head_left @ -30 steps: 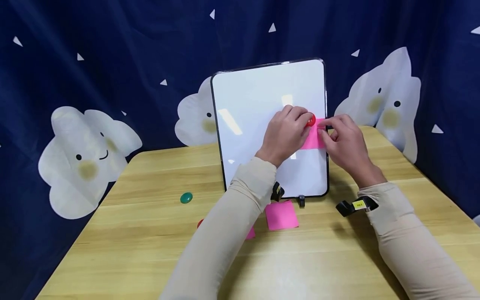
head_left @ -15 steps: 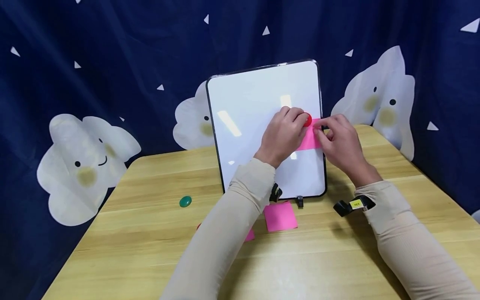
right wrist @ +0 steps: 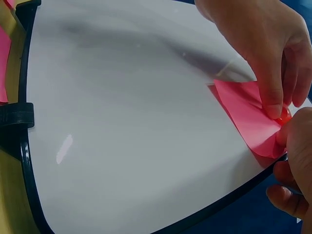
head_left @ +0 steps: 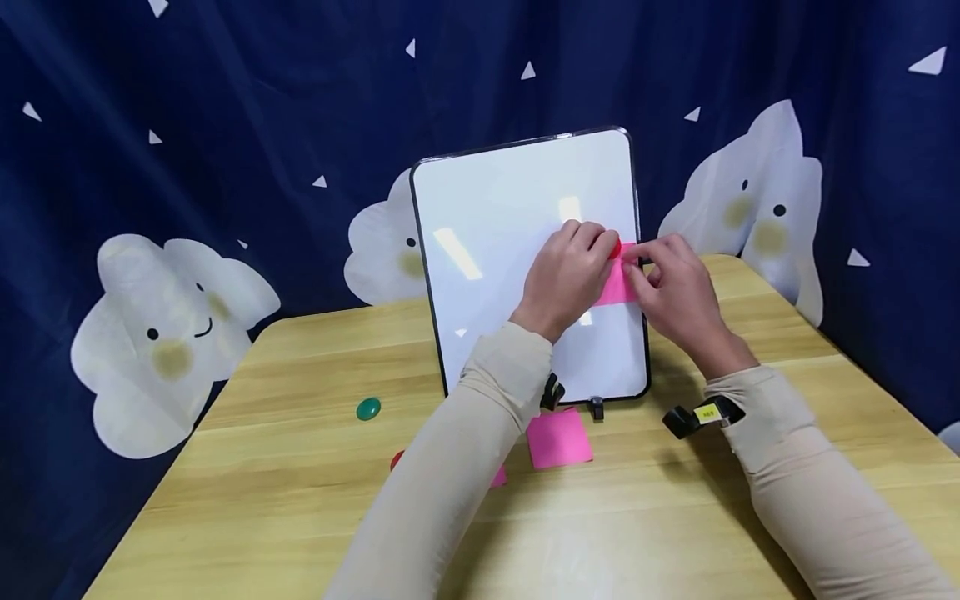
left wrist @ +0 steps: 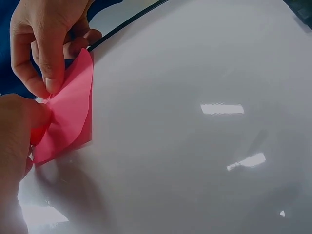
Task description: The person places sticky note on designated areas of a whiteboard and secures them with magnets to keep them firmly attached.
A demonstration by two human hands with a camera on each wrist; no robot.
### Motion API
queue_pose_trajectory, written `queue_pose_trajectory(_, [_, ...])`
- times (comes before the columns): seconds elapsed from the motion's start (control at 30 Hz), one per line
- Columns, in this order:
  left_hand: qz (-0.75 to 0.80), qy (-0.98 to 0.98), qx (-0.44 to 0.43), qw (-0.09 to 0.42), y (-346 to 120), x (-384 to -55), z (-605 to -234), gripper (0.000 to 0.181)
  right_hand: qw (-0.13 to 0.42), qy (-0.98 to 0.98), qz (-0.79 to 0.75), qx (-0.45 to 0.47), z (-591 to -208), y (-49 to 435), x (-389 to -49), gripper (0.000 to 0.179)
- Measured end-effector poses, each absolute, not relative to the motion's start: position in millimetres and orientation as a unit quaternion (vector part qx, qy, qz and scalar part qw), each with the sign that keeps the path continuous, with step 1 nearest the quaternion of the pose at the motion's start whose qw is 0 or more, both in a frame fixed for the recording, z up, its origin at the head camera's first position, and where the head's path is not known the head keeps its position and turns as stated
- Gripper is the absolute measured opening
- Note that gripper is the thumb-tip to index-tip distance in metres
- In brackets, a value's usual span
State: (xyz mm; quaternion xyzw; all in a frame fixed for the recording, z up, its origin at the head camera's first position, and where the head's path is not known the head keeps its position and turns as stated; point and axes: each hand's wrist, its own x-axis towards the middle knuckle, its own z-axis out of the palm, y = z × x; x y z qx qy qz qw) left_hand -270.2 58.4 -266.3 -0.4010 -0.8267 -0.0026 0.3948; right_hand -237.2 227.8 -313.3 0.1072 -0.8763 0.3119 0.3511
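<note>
A pink sticky note (head_left: pixel 617 287) lies against the right side of the whiteboard (head_left: pixel 510 217), its lower part lifted off the surface in both wrist views. At the note's top, my left hand (head_left: pixel 562 279) pinches a round red magnet (right wrist: pixel 285 115) between thumb and fingers. My right hand (head_left: pixel 678 287) pinches the note's upper edge with thumb and index finger, close to the board's black rim. In the left wrist view, the right hand (left wrist: pixel 46 41) is above the left thumb (left wrist: pixel 36 113). Fingers partly cover the magnet.
On the wooden table (head_left: pixel 300 500) lie a green magnet (head_left: pixel 368 408), another pink note (head_left: pixel 559 438), and a red magnet (head_left: pixel 397 459) and a further note (head_left: pixel 499 477), both partly behind the left sleeve. A black stand clip (head_left: pixel 597 408) holds the board's lower edge. A dark blue curtain hangs behind.
The head view has shifted a little, so the board and table sit slightly lower and further left. Both hands keep their places at the note and magnet.
</note>
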Motion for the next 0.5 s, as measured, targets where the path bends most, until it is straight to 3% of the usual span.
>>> queue_pose_trajectory(0.2, [0.001, -0.831, -0.395, 0.391, 56.3, -269.6, -270.1, 0.034, 0.349, -0.879, 0.305, 0.111, -316.1, 226.2, -236.4, 0.020])
queue_pose_trajectory(0.5, [0.008, -0.841, -0.377, 0.389, 53.4, -266.5, -267.6, 0.036, 0.396, -0.861, 0.287, 0.138, -312.1, 229.2, -234.5, 0.018])
